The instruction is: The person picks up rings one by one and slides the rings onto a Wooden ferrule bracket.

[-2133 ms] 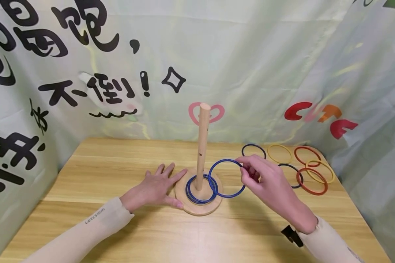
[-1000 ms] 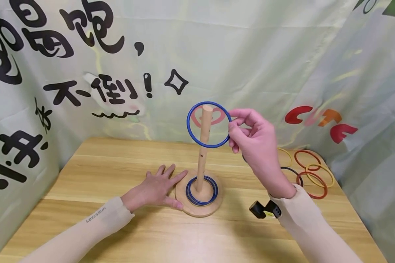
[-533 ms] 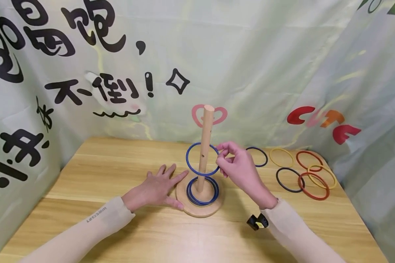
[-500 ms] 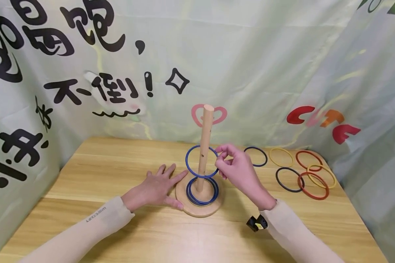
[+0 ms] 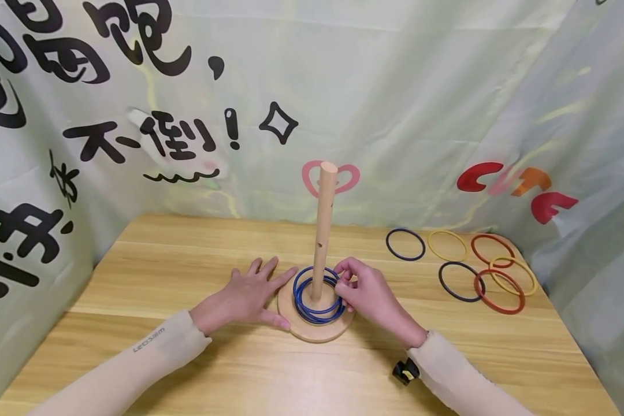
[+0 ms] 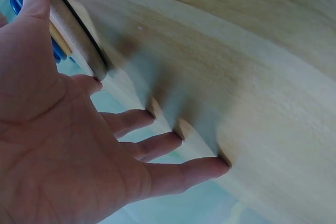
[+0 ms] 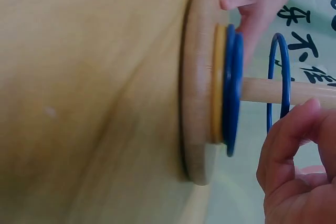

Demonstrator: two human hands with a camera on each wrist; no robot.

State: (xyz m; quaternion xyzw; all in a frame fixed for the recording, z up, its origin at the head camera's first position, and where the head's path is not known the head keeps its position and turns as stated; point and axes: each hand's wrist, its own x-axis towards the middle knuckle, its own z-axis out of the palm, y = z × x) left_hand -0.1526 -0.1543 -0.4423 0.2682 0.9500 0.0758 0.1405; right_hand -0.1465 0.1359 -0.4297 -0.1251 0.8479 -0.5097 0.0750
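A wooden post point(image 5: 323, 231) rises from a round wooden base point(image 5: 316, 335) on the table. My right hand point(image 5: 369, 292) pinches a blue ring point(image 7: 286, 72) between thumb and forefinger at its right side. That ring encircles the post low down, and the right wrist view shows a gap between it and the blue rings point(image 7: 238, 87) stacked at the bottom. Beneath the stack is a yellowish wooden step point(image 7: 217, 87). My left hand point(image 5: 249, 297) lies with fingers spread left of the base; its fingertips point(image 6: 223, 165) rest on the table and its thumb is at the base's edge.
To the right on the wooden table point(image 5: 229, 370) lie loose rings: two blue, among them a blue ring point(image 5: 405, 230) at the back, two yellow, including a yellow ring point(image 5: 447, 232), and two red, including a red ring point(image 5: 504, 312). A printed curtain point(image 5: 405, 115) hangs behind.
My right hand has carried the blue ring from beside the base up over the post's top, then down around the post to just above the stack. The left hand has stayed put.
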